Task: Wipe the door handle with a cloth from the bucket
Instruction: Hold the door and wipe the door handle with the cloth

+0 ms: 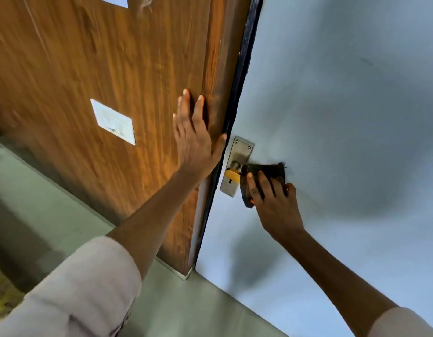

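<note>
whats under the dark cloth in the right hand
The door handle's lever: only its stub shows, leaving the metal plate. The dark cloth and right hand cover the rest.

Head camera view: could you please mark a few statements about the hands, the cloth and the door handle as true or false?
1. The right hand presses a dark cloth over the door handle. True.
2. The left hand grips the handle. False: it lies flat and open on the wooden door.
3. The handle's metal plate sits on the blue-grey door. True.
4. The cloth is white. False: it is dark.
</note>
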